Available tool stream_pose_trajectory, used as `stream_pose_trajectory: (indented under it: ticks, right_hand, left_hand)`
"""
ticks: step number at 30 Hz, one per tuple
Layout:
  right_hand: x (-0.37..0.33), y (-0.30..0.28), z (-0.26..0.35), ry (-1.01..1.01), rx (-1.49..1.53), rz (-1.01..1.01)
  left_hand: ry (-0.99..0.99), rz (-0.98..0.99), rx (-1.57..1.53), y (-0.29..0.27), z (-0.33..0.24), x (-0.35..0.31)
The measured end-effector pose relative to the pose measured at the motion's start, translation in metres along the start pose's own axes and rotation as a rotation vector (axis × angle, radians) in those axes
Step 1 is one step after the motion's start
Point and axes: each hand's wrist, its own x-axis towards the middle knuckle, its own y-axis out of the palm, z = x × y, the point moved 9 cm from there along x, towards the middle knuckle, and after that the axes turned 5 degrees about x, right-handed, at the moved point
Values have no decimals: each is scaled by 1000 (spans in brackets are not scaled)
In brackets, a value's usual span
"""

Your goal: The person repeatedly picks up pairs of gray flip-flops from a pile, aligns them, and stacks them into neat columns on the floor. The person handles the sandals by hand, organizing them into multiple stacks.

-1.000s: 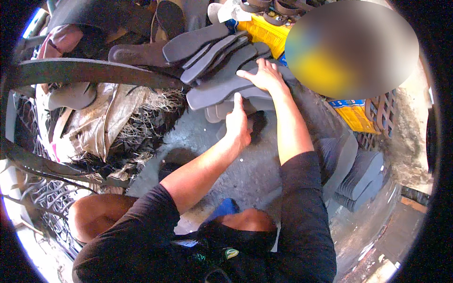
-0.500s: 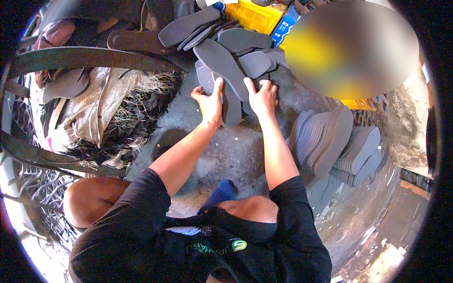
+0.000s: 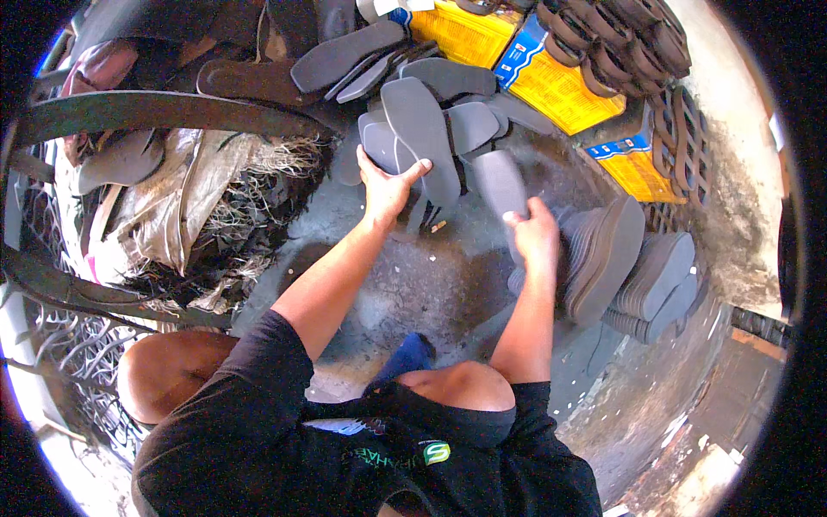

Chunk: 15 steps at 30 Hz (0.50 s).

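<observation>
My left hand (image 3: 388, 191) is closed on a dark grey shoe sole (image 3: 422, 129), its thumb lying over the edge. Lighter soles (image 3: 379, 142) show beneath and beside that one, and I cannot tell whether my fingers hold them too. To the right, my right hand (image 3: 536, 234) grips another grey sole (image 3: 501, 185), which is tilted and smeared by motion. Just past this hand, a leaning row of stacked soles (image 3: 603, 258) stands on the floor. More loose soles (image 3: 469, 125) lie overlapping beyond my left hand.
A second stack of soles (image 3: 656, 276) stands further right. Yellow and blue boxes (image 3: 560, 82) with dark brown soles or sandals (image 3: 616, 43) on them fill the back right. At left, a curved dark band (image 3: 172, 112) crosses near a torn, frayed sack (image 3: 189, 189). My knee (image 3: 177, 375) is at lower left.
My right hand has moved right and toward me, away from the left hand, with a grey sole in it. The sole at my left hand has turned more upright.
</observation>
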Motion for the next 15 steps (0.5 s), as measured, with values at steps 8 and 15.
stream_pose_trajectory:
  ticks: [8, 15]
  right_hand:
    - [11, 29, 119, -230, 651, 255]
    - [24, 97, 101, -222, 227, 43]
  left_hand:
    - [-60, 120, -268, 10, 4, -4]
    - [-127, 233, -432, 11, -22, -17]
